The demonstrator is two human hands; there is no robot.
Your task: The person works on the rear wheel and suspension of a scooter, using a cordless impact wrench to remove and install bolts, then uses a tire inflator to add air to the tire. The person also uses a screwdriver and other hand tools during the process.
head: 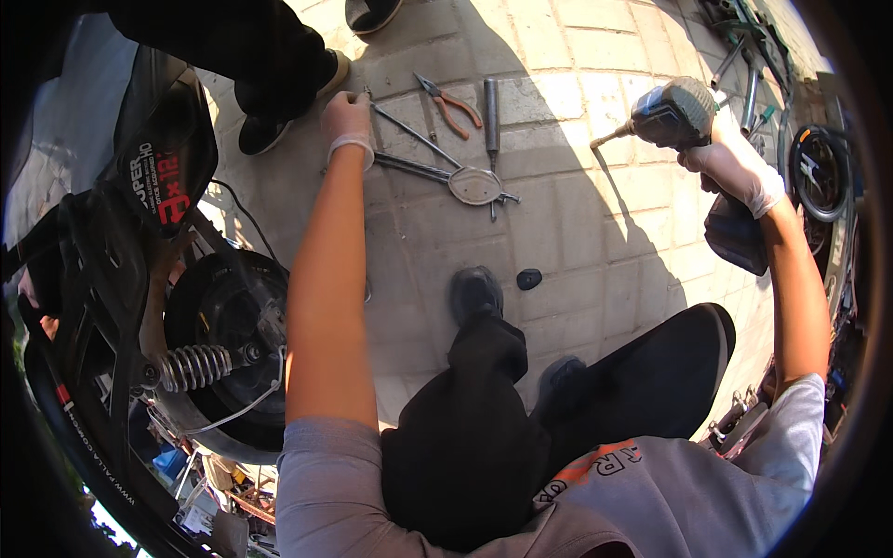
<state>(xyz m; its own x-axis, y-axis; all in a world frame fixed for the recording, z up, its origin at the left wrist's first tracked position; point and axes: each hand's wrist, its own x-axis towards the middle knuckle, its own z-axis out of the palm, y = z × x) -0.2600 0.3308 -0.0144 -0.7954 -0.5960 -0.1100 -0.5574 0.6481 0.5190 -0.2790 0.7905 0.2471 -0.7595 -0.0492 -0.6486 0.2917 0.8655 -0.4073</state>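
Note:
My right hand [732, 164], in a thin translucent glove, grips a cordless impact driver [673, 115] with a long socket bit pointing left over the paving. Its black battery [736, 234] hangs below my hand. Also gloved, my left hand [347, 125] reaches down with bent fingers near the ends of metal rods. A small bolt-like piece [368, 91] shows by its fingertips; whether it is held is unclear. Right of that hand lie pliers with orange handles [450, 108], a screwdriver-like tool with a grey handle [492, 115], long metal rods [411, 167] and a round pale disc [474, 185].
At left stands a two-wheeler with a coil-spring shock absorber [195, 368] and a black tyre [223, 279]. Another person's shoe [264, 134] is close to my left hand. A small black part [529, 279] lies by my shoe [476, 293]. Tubes and a black ring [802, 174] line the right.

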